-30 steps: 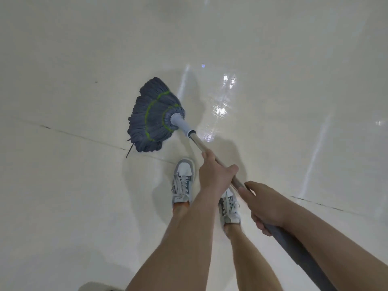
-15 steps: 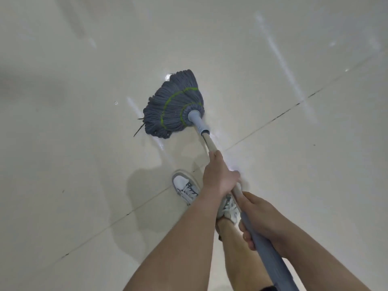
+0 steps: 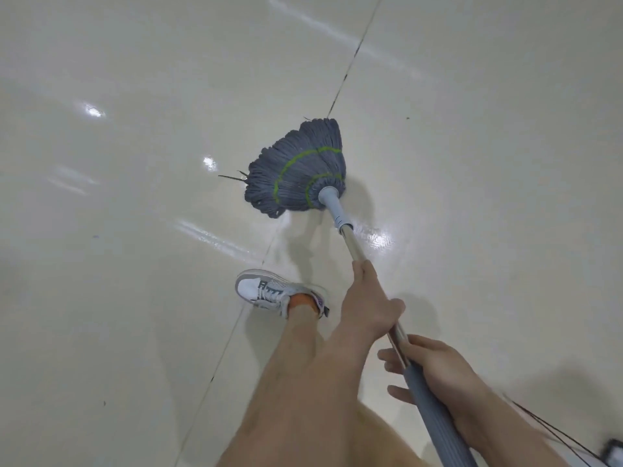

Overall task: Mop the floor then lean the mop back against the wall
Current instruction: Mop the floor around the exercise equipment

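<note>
A grey string mop head (image 3: 296, 170) with green stitched bands lies spread on the glossy cream tile floor (image 3: 135, 298), next to a dark tile seam. Its metal handle (image 3: 354, 249) runs down and to the right into a grey ribbed grip (image 3: 435, 409). My left hand (image 3: 369, 305) is wrapped around the metal shaft, index finger stretched along it. Lower on the handle, my right hand (image 3: 438, 369) holds the top of the grey grip with its fingers curled loosely around it.
My foot in a white and grey sneaker (image 3: 269, 293) stands left of the handle, below the mop head. A wet shiny patch (image 3: 381, 239) shows beside the handle. Thin dark cords (image 3: 553, 429) and a small dark object (image 3: 613, 453) lie at the bottom right.
The view has swung round, so the tile seam now runs nearly vertical. The mop head sits further right in view. Only one foot shows now. Both hands stay on the handle.
</note>
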{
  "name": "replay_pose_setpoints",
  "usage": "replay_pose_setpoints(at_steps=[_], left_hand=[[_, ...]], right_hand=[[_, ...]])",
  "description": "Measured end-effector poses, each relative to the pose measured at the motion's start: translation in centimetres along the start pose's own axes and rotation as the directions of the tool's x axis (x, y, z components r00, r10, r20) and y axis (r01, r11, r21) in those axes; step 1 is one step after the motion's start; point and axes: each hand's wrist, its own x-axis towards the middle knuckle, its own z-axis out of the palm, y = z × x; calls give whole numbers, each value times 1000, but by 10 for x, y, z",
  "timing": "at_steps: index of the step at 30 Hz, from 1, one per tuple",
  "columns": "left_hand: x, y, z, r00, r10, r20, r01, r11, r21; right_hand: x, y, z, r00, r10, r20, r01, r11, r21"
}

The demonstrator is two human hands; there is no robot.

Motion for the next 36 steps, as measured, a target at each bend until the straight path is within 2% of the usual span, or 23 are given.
replay_pose_setpoints(at_steps=[4, 12, 14, 17, 21, 25, 29, 31, 33, 34, 36], left_hand=[[-15, 16, 63, 997, 35, 71, -41, 995, 89], [-66, 16, 164, 934, 36, 355, -139, 953, 270], [-73, 13, 175, 932, 26, 362, -145, 941, 306], [-82, -5, 170, 954, 3, 300, -109, 936, 335], [-92, -51, 130, 987, -12, 159, -42, 942, 333], [-101, -114, 56, 999, -44, 22, 37, 960, 276], [-111, -175, -11, 981, -118, -151, 140, 980, 144], [-119, -199, -28, 944, -203, -261, 224, 973, 53], [-126, -211, -35, 904, -280, -324, 277, 959, -55], [-127, -214, -34, 895, -304, -326, 291, 952, -91], [-126, -212, -26, 893, -323, -314, 307, 946, -99]], right_hand=[[3, 51, -41, 997, -55, -58, 58, 997, 46], [-16, 161, -85, 999, 42, -34, -25, 920, 390], [-15, 179, -82, 998, 35, -43, -13, 903, 430], [-13, 185, -61, 999, 33, -37, -15, 912, 409], [-10, 185, -5, 994, -13, 107, -19, 956, 294], [2, 177, 79, 984, -51, 170, 19, 982, 190], [16, 159, 159, 968, -96, 231, 115, 991, -70], [17, 153, 185, 955, -142, 259, 224, 920, -321], [14, 147, 195, 946, -194, 260, 308, 790, -531], [14, 147, 193, 943, -203, 265, 321, 766, -557], [18, 152, 181, 941, -188, 281, 314, 796, -518]])
